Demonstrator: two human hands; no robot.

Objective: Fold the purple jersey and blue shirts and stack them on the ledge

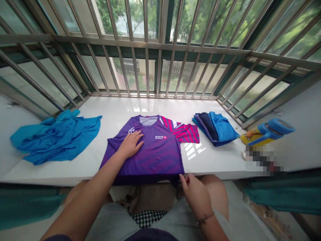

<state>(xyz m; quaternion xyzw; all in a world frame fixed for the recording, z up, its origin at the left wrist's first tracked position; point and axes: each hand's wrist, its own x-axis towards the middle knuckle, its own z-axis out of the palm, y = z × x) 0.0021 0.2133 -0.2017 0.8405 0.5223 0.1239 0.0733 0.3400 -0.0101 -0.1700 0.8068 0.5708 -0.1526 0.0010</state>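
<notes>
A purple T-shirt [160,154] lies front up on the white ledge, with its collar away from me and its hem hanging over the front edge. Its pink-striped sleeve [188,133] is spread out to the right; no such sleeve shows on the left side. My left hand [130,144] rests flat on the chest, fingers stretched out. At the lower right corner of the hem, my right hand [192,185] has its fingers closed, thumb and forefinger at the cloth in a pinch. The cloth between the fingertips is mostly hidden.
A crumpled blue garment [62,135] lies on the left of the ledge [150,105]. Folded blue and dark clothes [215,129] sit at the right, beside a blue and yellow bottle [265,132] and a blurred-out item [265,161]. Metal bars [157,70] close off the back.
</notes>
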